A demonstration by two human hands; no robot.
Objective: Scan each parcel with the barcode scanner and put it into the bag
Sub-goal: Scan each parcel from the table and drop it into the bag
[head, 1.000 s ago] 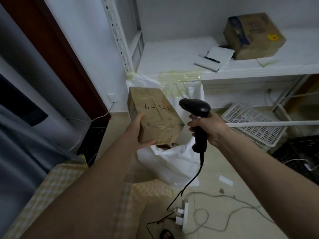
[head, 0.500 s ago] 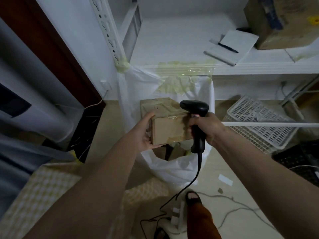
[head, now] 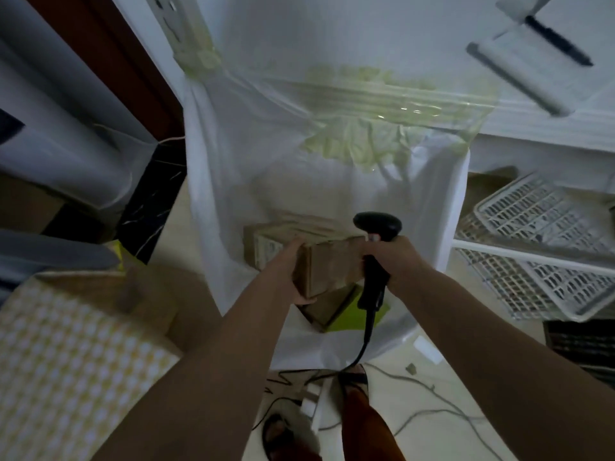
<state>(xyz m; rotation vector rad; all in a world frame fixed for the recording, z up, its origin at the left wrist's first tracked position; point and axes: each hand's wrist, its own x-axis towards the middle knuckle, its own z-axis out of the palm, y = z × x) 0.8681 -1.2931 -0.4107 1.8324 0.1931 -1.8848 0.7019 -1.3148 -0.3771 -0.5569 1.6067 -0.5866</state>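
two hands: the left hand (head: 293,271) and the right hand (head: 389,257). one black barcode scanner (head: 377,227). one white bag (head: 233,181). three cardboard parcels: one held parcel (head: 327,271), one lighter parcel (head: 266,247) behind it, one lower parcel (head: 324,309) beneath. one pen (head: 559,41). one notepad (head: 519,74). two white plastic baskets (head: 532,227), stacked.

White basket (head: 539,261), pen (head: 559,39), notepad (head: 519,74)
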